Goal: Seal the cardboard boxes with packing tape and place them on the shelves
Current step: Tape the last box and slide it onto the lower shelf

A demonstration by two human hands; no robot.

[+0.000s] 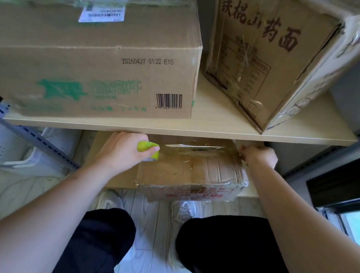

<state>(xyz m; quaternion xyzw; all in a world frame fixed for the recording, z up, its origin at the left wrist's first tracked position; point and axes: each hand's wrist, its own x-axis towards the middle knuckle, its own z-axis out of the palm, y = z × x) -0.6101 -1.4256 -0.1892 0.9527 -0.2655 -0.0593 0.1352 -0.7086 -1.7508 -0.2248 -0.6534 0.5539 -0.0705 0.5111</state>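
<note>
**Taping the low box, mid-strip**

Head view, the only one. Landmark: the upper shelf board (197, 128), pale wood, running across the frame.

Below that board, on the lower shelf, sits the small cardboard box (193, 175), worn, its front edge sticking out over the lower shelf's lip. The left hand (120, 150) is just under the board, left of the box's middle, fingers curled round a yellow-green tape roll (148, 151). The right hand (258, 157) is under the board too, at the box's right top edge, fingers bunched, apparently pinching the tape end; the pinch itself is too small to confirm. A clear tape strip (195, 149) stretches between the two hands across the box top.

On top of the board: a large box with green print (89, 61) to the left, already taped, and a tilted brown-lettered box (270, 57) to the right.

Judgement: sealing step, strip laid but not finished. Next calls for pressing the strip flat along the seam, then cutting or tearing at the roll. The board leaves little room for the hands.
</note>
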